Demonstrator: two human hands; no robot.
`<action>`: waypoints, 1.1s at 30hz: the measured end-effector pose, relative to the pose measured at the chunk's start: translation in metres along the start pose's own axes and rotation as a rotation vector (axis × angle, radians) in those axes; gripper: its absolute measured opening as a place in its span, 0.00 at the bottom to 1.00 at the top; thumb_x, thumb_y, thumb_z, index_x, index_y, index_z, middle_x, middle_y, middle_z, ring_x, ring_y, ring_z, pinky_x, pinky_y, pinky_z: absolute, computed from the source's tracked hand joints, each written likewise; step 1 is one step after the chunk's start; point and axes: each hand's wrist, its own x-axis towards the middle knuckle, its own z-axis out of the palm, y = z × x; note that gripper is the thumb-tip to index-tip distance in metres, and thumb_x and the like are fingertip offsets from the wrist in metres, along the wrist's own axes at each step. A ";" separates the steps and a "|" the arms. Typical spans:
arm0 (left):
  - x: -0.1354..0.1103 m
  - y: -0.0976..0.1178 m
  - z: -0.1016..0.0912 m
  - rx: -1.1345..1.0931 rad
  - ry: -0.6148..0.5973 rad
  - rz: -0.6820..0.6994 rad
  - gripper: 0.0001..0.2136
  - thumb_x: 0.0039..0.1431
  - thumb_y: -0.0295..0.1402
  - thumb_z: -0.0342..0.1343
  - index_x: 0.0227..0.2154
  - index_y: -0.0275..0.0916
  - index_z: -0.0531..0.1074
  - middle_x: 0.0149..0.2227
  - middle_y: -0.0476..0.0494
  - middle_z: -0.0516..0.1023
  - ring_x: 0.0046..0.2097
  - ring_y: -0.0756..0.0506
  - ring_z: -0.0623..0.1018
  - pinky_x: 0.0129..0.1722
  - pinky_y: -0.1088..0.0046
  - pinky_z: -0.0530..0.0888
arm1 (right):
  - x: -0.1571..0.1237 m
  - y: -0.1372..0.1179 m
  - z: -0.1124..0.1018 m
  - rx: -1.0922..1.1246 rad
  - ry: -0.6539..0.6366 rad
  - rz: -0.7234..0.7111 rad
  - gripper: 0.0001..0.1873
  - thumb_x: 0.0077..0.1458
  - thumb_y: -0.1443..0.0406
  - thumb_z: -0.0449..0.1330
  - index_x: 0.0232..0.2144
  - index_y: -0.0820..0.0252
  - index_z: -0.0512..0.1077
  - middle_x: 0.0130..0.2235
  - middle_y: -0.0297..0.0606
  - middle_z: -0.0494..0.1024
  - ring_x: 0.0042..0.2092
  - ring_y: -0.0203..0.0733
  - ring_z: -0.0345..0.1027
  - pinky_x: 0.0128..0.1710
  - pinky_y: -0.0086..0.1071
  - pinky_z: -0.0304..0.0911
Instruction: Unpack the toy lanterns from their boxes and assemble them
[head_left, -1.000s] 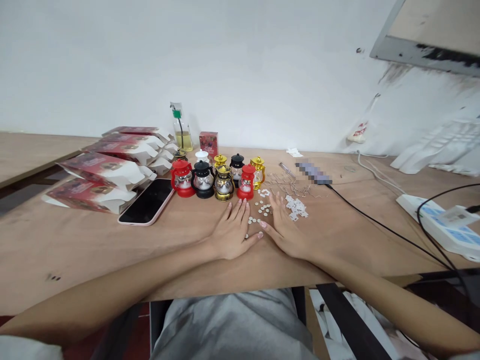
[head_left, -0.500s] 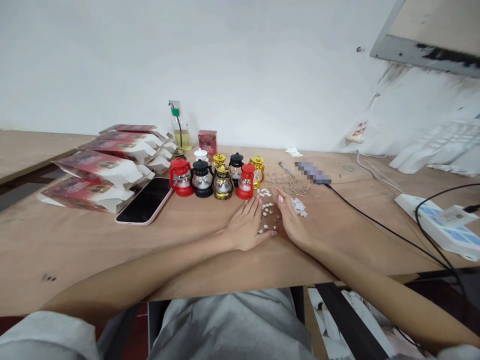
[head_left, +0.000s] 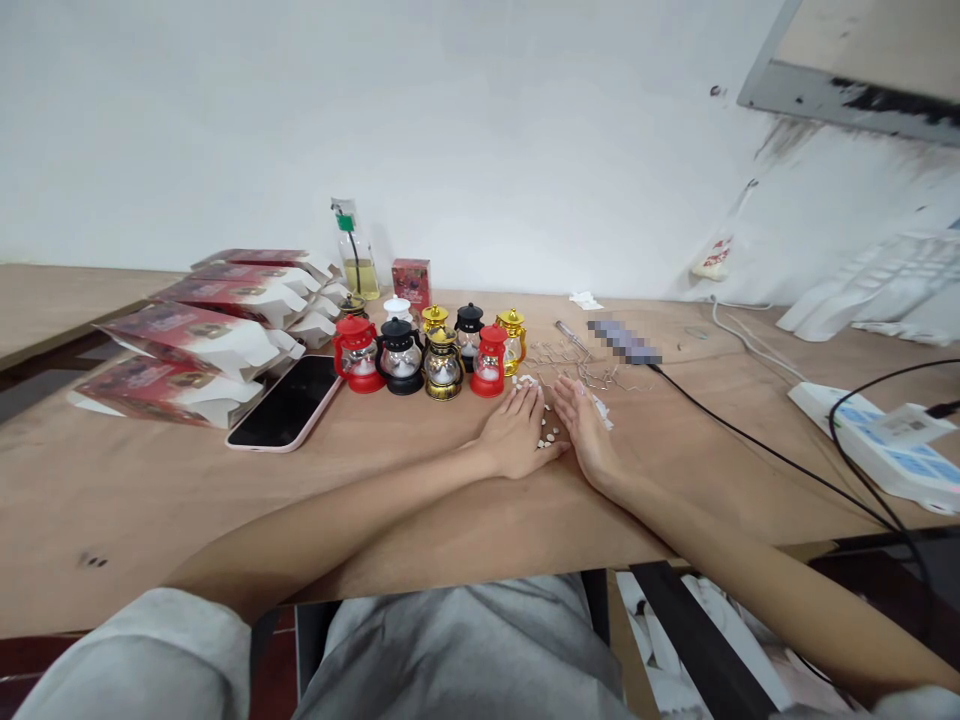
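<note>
Palm down on the tabletop, my left hand (head_left: pixel 514 432) lies flat with its fingers stretched forward and its thumb out to the right. My right hand (head_left: pixel 589 432) rests on its edge, fingers extended and palm facing left. Between the two are several small round button cells (head_left: pixel 550 437), some partly hidden by my left hand. Small white plastic pieces (head_left: pixel 602 411) lie in a pile beside my right hand, and more lie beyond my left fingertips. Just past the left hand stands a red miniature lantern (head_left: pixel 489 362), among several others in black, gold, white and red.
Left of the lanterns are a phone (head_left: pixel 286 405) and a stack of red and white boxes (head_left: pixel 196 340). A bottle of yellow liquid (head_left: pixel 361 275) and a small red box (head_left: pixel 412 283) stand behind. Thin wires (head_left: pixel 600 375), a screwdriver (head_left: pixel 570 333) and a power strip (head_left: pixel 874 450) lie right.
My left hand has slid right over the small round pieces, closer to my right hand. The round pieces between them are bunched more tightly. The right hand has shifted slightly.
</note>
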 end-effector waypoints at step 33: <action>-0.088 -0.011 -0.033 -0.146 -0.117 0.390 0.35 0.62 0.50 0.39 0.64 0.35 0.35 0.66 0.39 0.35 0.66 0.43 0.37 0.65 0.57 0.38 | -0.009 -0.011 0.004 0.126 0.016 0.057 0.31 0.58 0.45 0.41 0.57 0.51 0.53 0.63 0.39 0.54 0.64 0.41 0.47 0.63 0.42 0.49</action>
